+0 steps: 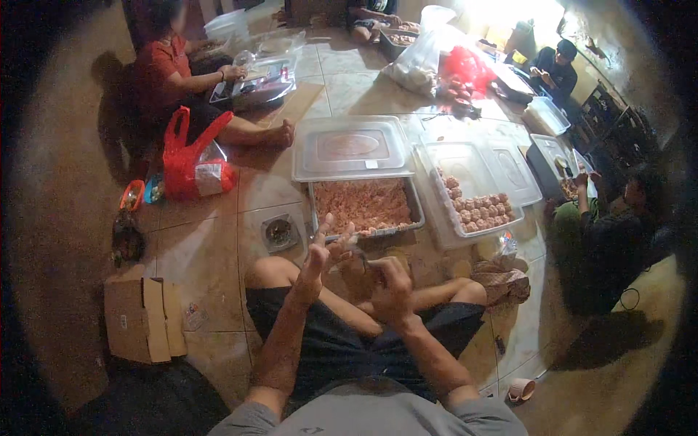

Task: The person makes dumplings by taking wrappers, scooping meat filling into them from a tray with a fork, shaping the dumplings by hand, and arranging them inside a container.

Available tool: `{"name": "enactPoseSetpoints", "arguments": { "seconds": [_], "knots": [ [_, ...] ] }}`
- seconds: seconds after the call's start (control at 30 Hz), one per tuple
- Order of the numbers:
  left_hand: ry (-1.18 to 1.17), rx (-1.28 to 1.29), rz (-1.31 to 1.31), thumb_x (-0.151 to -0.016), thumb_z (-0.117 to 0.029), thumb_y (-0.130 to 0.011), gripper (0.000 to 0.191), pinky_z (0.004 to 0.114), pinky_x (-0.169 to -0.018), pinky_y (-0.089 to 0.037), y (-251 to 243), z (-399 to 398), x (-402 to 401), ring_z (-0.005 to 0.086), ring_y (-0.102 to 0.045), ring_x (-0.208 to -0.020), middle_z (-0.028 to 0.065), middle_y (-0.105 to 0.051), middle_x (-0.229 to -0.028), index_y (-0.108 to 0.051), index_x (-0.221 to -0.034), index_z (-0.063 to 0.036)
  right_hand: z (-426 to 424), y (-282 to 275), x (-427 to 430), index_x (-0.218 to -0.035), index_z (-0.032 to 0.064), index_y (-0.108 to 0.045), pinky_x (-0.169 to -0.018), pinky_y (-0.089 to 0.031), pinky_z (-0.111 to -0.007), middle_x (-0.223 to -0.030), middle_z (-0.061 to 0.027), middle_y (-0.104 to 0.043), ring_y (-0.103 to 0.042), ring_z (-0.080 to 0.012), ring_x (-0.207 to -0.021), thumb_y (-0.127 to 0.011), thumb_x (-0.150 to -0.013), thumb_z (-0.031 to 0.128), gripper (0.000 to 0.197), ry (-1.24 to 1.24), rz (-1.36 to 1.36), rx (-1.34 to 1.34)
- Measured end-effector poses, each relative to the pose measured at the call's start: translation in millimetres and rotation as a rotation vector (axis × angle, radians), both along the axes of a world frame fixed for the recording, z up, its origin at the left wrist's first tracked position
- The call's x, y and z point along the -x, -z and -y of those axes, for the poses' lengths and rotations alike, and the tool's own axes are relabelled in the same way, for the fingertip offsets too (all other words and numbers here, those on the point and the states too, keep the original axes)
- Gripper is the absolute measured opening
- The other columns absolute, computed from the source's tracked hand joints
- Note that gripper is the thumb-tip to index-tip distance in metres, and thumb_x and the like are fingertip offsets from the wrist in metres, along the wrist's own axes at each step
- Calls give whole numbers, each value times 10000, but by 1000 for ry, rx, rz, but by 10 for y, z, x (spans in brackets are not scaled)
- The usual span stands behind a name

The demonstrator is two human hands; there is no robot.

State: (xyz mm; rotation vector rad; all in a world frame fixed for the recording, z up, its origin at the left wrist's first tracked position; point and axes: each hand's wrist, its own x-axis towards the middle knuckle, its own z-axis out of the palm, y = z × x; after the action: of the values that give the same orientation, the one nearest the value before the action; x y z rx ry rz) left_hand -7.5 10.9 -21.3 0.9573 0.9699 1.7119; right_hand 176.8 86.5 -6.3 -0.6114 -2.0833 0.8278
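Note:
My left hand [322,259] is raised over my crossed legs with its fingers spread, and I see nothing held in it. Its fingertips overlap the front rim of a metal tray [419,210] in the picture; whether they touch is unclear. Raw minced meat [362,201] fills this tray. To the right, my right hand [393,286] is curled around a thin dark utensil [362,261], too blurred to name. A translucent plastic lid [349,131] lies at the tray's far side. Rows of meatballs [482,212] sit in a clear plastic container [458,155] at the right.
A square ashtray [279,231] lies left of the tray. Farther left are a red plastic bag [180,163] and a cardboard box [128,316]. A crumpled cloth [499,280] is by my right knee, with a tipped cup [522,390] behind. Several people sit around, one in red [161,71].

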Motion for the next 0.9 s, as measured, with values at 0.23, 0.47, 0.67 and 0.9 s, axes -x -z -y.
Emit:
{"name": "enactPoseSetpoints", "arguments": {
  "seconds": [0.23,0.47,0.67,0.9],
  "knots": [
    [75,-41,-43,-858,-884,-168,1135,458,-1208,-256,-19,95,20,328,-436,-1418,233,-411,-1561,27,-1625,-69,-240,104,97,-990,-9,-627,-738,-512,-460,-924,-216,-625,-633,-433,-850,-598,-911,61,109,191,282,-114],
    [60,16,-217,-896,-841,-137,1111,450,-1234,-204,61,160,63,342,-322,-1487,236,-325,-1603,-108,-1604,16,-152,-172,64,-1040,27,-634,-753,-522,-443,-937,-204,-637,-649,-414,-888,-633,-904,56,140,184,-75,94],
    [-118,-6,-587,-967,-761,-205,995,430,-1235,-188,180,153,73,324,-269,-1512,228,-278,-1627,-260,-1573,27,-416,82,163,-1071,26,-634,-754,-535,-433,-1013,-209,-649,-652,-409,-941,-606,-886,58,190,193,271,-212],
    [-352,36,-934,-1013,-498,-571,575,393,-912,-533,-229,72,753,280,-685,-1059,217,-612,-1340,-608,-1342,-28,-628,503,75,-1004,19,-639,-730,-512,-509,-965,-232,-661,-650,-439,-905,-642,-929,166,165,195,237,136]
  ]
}}
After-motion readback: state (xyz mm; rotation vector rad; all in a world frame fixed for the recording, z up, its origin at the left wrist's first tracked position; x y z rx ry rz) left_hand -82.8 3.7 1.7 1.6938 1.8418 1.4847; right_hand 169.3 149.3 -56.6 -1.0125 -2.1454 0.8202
